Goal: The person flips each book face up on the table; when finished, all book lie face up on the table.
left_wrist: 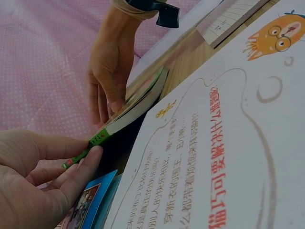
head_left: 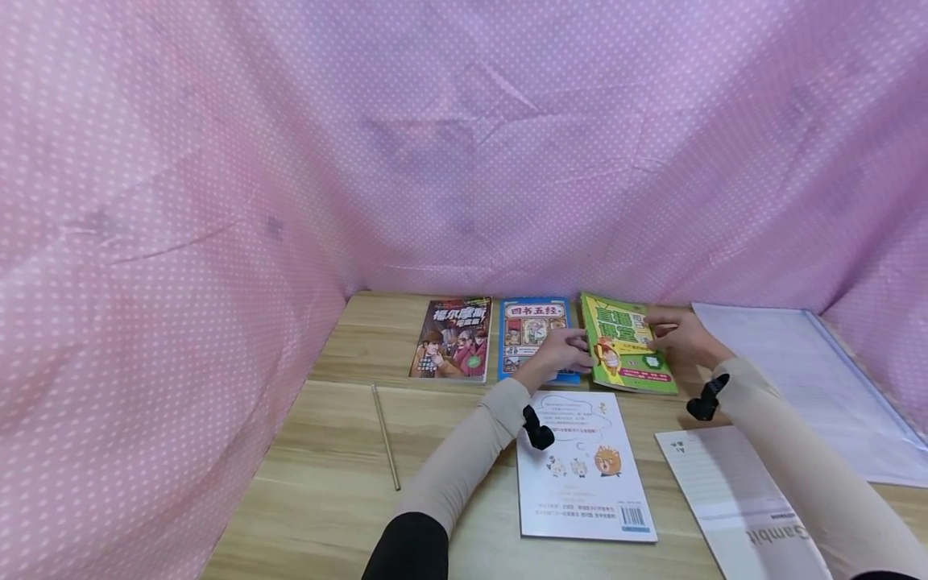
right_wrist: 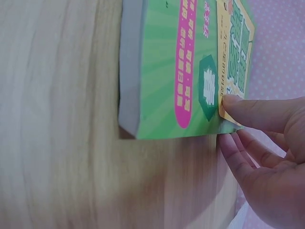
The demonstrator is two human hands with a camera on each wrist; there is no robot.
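Clearly, both hands are grasping the green book (head_left: 625, 358), one at each long side. The left hand (head_left: 561, 354) pinches its spine between thumb and fingertips, while the right hand (head_left: 685, 334) grips the opposite edge, thumb on the glossy cover and fingers underneath. That book is a paperback rectangle with a smooth, shiny face and a block of pale, matt page edges; it is near the far side of the table (head_left: 304, 483), slightly askew, casting a soft shadow on the wood. Whether it touches the tabletop all along is hard to tell.

Just left of it lies the flat blue book (head_left: 535, 310), partly covered by the left hand, and then the dark book (head_left: 451, 342) with its crowded printed figures. Nearer the person, the white book (head_left: 580, 503) shows a smooth cover with an orange cartoon cat and a barcode. A thin, straight stick (head_left: 386, 439) lies well apart on the left. On the right are the pale notepad (head_left: 732, 491), partly under the right forearm, and a broad translucent sheet (head_left: 805, 362). Streaky wood grain covers the table; behind hangs wrinkled pink cloth (head_left: 435, 185) with small white dots.
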